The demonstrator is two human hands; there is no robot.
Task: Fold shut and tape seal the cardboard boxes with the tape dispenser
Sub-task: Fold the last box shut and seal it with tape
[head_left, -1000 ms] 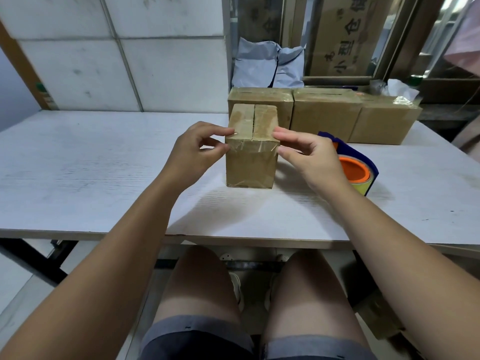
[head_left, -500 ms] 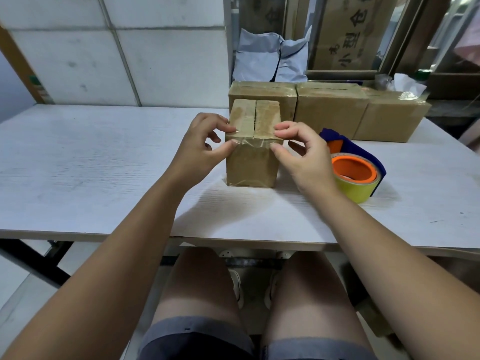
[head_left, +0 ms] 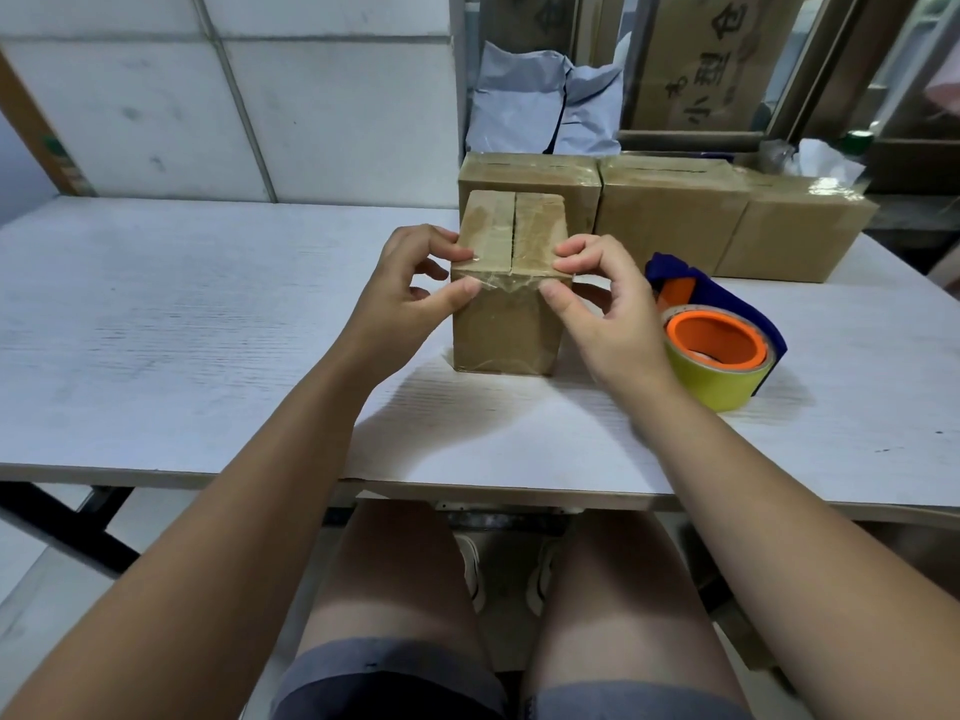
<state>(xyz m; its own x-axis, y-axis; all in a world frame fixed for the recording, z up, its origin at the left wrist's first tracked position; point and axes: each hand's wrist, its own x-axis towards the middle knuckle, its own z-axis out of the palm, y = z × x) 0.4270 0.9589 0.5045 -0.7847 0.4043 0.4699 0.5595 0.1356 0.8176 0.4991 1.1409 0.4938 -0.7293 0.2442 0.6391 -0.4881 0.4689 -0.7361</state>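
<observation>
A small cardboard box stands on the white table, its top flaps folded shut with clear tape over the near top edge. My left hand pinches the box's near left top corner between thumb and fingers. My right hand pinches the near right top corner the same way. The tape dispenser, blue with an orange core and a yellow roll, lies on the table just right of my right hand, held by neither hand.
Three taped cardboard boxes stand in a row behind the small box. Grey plastic bags and a large printed carton are beyond the table. A tiled wall is at the back left.
Both hands have shifted from the box's sides to pinching its near top corners, thumbs now on the taped front face. The box and dispenser have stayed put.
</observation>
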